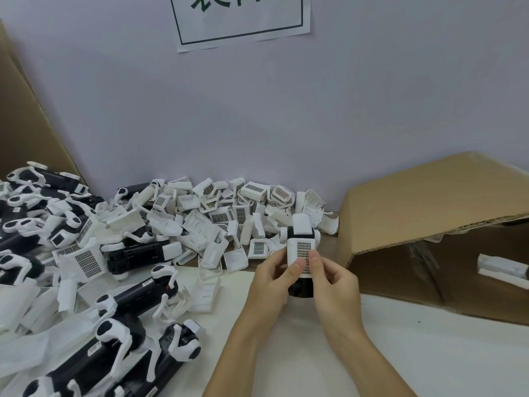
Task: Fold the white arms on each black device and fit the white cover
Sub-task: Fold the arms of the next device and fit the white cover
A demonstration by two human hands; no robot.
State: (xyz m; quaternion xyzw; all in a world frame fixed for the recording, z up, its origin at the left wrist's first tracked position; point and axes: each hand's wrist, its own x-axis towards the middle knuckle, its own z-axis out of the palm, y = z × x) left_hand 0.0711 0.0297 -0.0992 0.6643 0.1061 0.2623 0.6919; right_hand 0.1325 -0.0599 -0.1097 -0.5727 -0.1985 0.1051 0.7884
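White cover [301,252] lies lengthwise atop the upright black device [300,287] at centre frame, pinched equally by left hand [273,277] and right hand [333,277], thumbs pressing.

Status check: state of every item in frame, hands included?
Held device: upright off the table, white arms folded in, cover on it.
Cover: on the device's front, both thumbs pressing it.
Left hand: grips the device, thumb on the cover.
Right hand: grips the device, thumb on the cover.
Loose covers: piled against the wall.
Other devices: lying at left, arms unfolded, uncovered.
Box: on its side, open.
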